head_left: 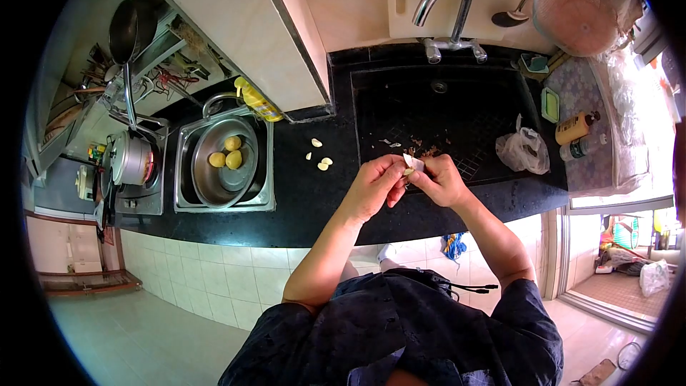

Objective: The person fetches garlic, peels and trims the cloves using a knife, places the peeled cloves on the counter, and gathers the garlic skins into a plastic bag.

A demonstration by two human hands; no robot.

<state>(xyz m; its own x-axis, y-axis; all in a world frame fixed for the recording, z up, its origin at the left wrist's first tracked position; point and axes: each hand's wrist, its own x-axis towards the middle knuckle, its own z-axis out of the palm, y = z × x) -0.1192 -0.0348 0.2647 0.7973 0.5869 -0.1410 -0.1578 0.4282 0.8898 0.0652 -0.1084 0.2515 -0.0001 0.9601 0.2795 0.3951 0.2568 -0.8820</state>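
Observation:
Over the front edge of the black sink, my left hand pinches a garlic clove with loose white skin standing up from it. My right hand meets it there, its fingers closed round a pale grey flat piece that looks like a short knife blade; no handle shows. The right thumb presses close by the clove. Left of my hands, several peeled garlic cloves lie on the black counter. Bits of brown peel are scattered in the sink below.
The black sink has a chrome faucet behind and a plastic bag at its right. Bottles stand farther right. On the left, a metal bowl with yellow round produce sits in a steel basin, near a pot.

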